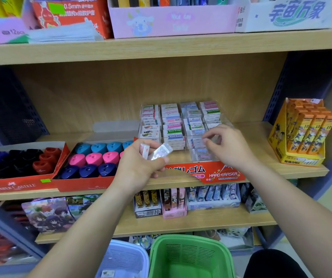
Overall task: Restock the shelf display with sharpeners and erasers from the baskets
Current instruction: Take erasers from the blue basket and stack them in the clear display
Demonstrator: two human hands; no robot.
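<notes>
Our left hand (139, 165) grips wrapped erasers (157, 152); our right hand (228, 147) curls over the eraser tray (221, 174), grip not clear.

On upper shelf board (161, 49), left to right: red carton marked "0.5mm" (70, 15), pink carton with cartoon print (171, 23), white carton with blue-green characters (293, 15). At far right of middle level: orange display box (299, 133), filled with upright orange packs. On lower shelf (201, 221): illustrated pack (46, 213) at left; pink box (174, 203) beside pale blue box (213, 197), both stocked with picture-printed packs. At far left: dark perforated panel (6, 109).
</notes>
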